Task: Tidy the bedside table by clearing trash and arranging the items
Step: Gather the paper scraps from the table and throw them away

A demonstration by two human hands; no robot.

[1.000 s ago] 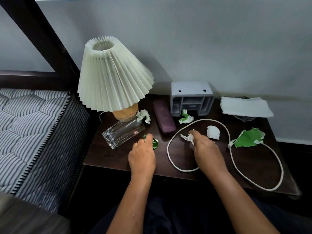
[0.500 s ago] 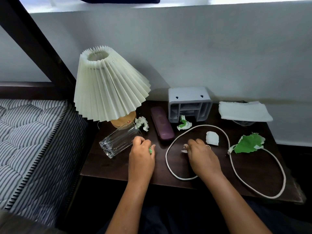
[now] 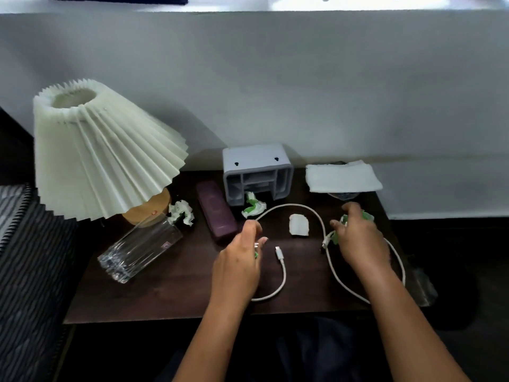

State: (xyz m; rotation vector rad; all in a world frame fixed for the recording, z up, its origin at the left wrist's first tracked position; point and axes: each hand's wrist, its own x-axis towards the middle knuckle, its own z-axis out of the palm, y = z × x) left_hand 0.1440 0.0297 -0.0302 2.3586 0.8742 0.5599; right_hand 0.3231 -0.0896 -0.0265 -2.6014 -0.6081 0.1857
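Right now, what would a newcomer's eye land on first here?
The big pleated lamp at the table's left back corner dominates, with a glass lying on its side just in front of it. A white cable loops across the middle, among crumpled paper scraps. The right hand grips a green paper at the right; the left hand holds a small green scrap.

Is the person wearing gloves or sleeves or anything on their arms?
No gloves. The left hand and right hand are bare. The left forearm and right forearm are bare too, with no sleeves in view. No watch or bracelet shows on either wrist.
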